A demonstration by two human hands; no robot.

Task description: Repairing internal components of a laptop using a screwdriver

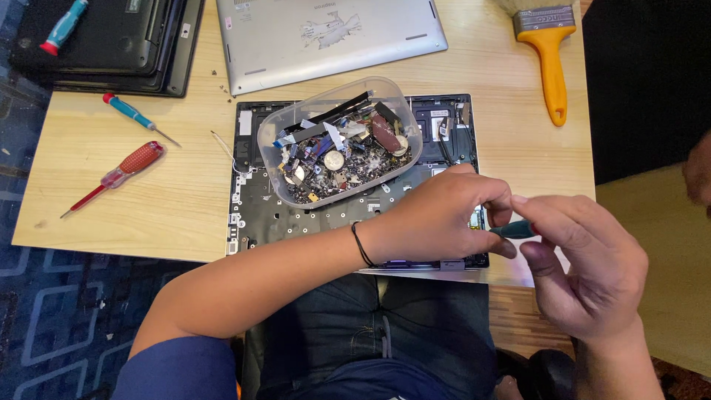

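Head view: seen from above, 2 hands over a wooden counter (148,200).
Opened laptop base (255,207): flat on counter, its near-right corner under the hands.
Clear tub (270,137): resting on the base, full of small parts.
Left hand (437,215): fingers pinched narrow at the corner.
Right hand (585,267): fingers closed on teal screwdriver (515,230).
Step, judged: working a corner screw; steady tip alignment needed.

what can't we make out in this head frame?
- Teal tool: only a short bit of the handle shows between the left hand and right hand; its tip is hidden by the left fingers.
- Open laptop base: middle covered by the clear tub, near right corner by the left hand.
- Tub contents: small parts, too small to tell apart.
- Brush: bristles cut off by the top edge.
- Silver cover: top cut off.
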